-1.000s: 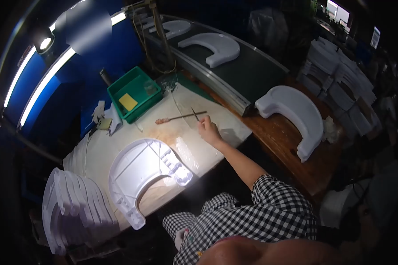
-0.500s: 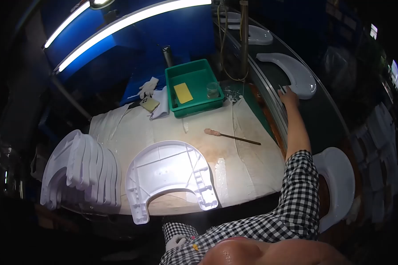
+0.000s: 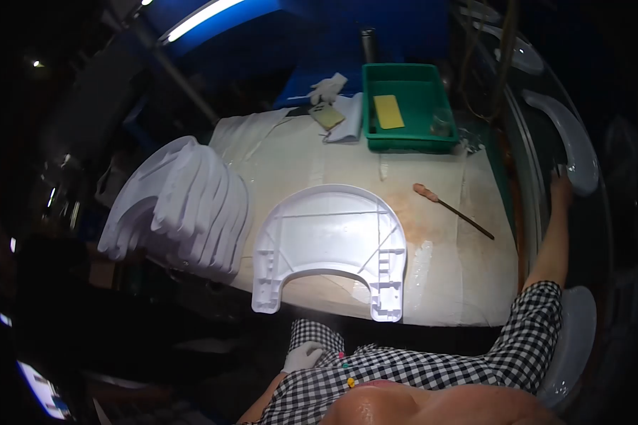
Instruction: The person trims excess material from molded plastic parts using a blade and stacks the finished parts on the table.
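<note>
My right hand (image 3: pixel 561 188) is stretched out to the far right, closed round a small thin dark tool, beside a white curved part (image 3: pixel 574 145) on the conveyor. My left hand (image 3: pixel 303 357), in a white glove, rests low on the checked clothing at my lap; its fingers are partly hidden. Between them on the covered table lies a white U-shaped tray (image 3: pixel 329 237), ribbed underside up, its opening toward me. A thin rod with a wrapped handle (image 3: pixel 427 193) lies to the right of the tray.
A stack of white U-shaped parts (image 3: pixel 191 205) stands at the table's left. At the back are a green bin (image 3: pixel 410 145) with a yellow pad and a glass, a phone (image 3: pixel 327 117), a cloth and a glove (image 3: pixel 328 88). Another white part (image 3: pixel 574 340) lies at the lower right.
My right hand has moved from over the table to the conveyor at the right. The view has turned left, and more of my gloved left hand shows.
</note>
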The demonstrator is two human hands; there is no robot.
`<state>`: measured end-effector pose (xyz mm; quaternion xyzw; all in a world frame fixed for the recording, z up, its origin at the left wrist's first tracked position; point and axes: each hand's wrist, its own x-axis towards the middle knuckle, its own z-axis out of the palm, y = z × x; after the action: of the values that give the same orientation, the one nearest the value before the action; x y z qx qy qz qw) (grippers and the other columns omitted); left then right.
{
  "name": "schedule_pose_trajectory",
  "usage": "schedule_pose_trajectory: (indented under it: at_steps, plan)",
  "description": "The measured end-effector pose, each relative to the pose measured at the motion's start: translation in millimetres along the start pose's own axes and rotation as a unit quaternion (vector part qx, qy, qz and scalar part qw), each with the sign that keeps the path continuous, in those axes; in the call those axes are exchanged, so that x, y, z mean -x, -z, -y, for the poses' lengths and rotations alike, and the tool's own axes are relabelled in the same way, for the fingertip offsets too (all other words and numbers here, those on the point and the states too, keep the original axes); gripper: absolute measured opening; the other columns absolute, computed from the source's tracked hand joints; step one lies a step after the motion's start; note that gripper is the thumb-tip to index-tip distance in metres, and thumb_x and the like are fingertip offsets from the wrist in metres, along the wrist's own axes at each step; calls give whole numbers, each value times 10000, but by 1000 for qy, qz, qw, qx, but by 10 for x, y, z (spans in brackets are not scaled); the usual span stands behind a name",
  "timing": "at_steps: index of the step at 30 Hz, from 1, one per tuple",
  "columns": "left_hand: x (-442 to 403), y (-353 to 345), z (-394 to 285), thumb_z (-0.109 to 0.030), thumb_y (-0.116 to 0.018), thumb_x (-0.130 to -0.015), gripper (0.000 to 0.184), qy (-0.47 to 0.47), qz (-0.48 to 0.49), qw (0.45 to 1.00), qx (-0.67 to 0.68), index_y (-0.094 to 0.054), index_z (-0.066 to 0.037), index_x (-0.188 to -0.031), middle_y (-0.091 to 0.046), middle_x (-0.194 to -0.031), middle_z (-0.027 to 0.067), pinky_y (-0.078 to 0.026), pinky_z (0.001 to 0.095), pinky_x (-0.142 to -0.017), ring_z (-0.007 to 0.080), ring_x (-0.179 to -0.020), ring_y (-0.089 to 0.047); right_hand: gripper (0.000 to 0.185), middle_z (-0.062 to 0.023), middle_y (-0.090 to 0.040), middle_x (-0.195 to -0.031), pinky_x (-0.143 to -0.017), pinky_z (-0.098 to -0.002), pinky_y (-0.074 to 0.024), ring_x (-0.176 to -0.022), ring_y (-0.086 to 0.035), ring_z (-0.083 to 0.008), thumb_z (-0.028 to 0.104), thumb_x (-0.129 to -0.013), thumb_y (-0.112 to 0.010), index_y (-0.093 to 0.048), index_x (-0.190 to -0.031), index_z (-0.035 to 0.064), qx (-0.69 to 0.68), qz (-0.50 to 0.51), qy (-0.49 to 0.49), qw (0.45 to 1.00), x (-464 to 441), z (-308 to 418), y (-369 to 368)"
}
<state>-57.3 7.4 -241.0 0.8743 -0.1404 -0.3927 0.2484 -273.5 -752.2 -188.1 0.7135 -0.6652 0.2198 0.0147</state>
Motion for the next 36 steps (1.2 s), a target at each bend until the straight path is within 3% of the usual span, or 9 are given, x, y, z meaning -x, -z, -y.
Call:
schedule_pose_trajectory:
  at_steps: [1,5,8,13,22,26,32,35,36]
  plan:
    - [-45,-71,165,-227,-588,-831,273,-38,-31,999,-14,-626,-76,-1055,-658,-982,71,-468,265,-809,149,-885,-620,508,-193,-602,-1080,-817,-483,-464,-998,-573,-386,377,-882,-505,-391,-1331,167,-25,-7,-9,1000,-72,12,-132]
    - [91,-135,235,-256,-555,-848,280,-58,-37,996,65,-619,-98,-1069,-643,-1021,95,-465,292,-837,199,-938,-611,453,-210,-618,-1025,-788,-433,-472,-963,-584,-396,339,-909,-473,-453,-1279,77,-151,-62,43,986,797,667,311]
    - [151,-118,154,-249,-558,-844,276,-57,-32,996,62,-618,-97,-1067,-641,-1019,100,-466,290,-835,201,-928,-613,345,-225,-624,-971,-770,-359,-463,-920,-615,-343,269,-894,-522,-580,-1118,13,-384,79,169,904,2175,985,253]
    - [160,-147,306,-262,-537,-855,282,-138,-40,988,52,-612,-98,-1071,-639,-1023,109,-461,312,-845,216,-942,-608,346,-204,-625,-1012,-822,-398,-458,-946,-605,-343,171,-833,-563,-563,-1148,29,-322,130,155,925,3849,1089,201]
    - [116,-222,500,-194,-546,-859,269,-143,-16,978,153,-599,-57,-1084,-634,-1042,69,-447,273,-867,155,-946,-592,211,-160,-627,-906,-681,-458,-471,-795,-605,-366,180,-859,-503,-542,-1040,77,-132,69,146,978,4100,1255,213]
    - [227,-155,358,-147,-505,-871,251,-126,-13,973,195,-585,-11,-1066,-648,-912,71,-490,249,-744,112,-788,-627,226,-166,-626,-907,-700,-442,-474,-810,-605,-357,163,-841,-521,-542,-1043,62,-161,45,168,971,4101,1269,217]
    - [283,-134,386,-137,-492,-874,255,-153,-21,965,210,-583,-2,-1069,-641,-922,70,-487,257,-748,127,-783,-628,235,-170,-628,-935,-715,-429,-476,-848,-610,-347,143,-847,-498,-548,-1059,56,-164,33,177,970,4094,1246,169]
    - [480,-61,271,-211,-507,-872,297,-136,-71,984,90,-592,4,-1059,-633,-955,112,-473,292,-781,178,-868,-621,230,-237,-614,-827,-702,-473,-475,-817,-605,-378,132,-875,-406,-563,-958,-14,-253,260,44,931,4106,1405,392]
    - [300,-130,452,-175,-531,-862,263,-184,-56,977,92,-597,0,-1047,-634,-963,114,-467,281,-791,169,-902,-609,221,-208,-604,-745,-615,-465,-453,-694,-575,-313,145,-861,-423,-570,-900,-15,-339,279,12,898,4097,1281,98]
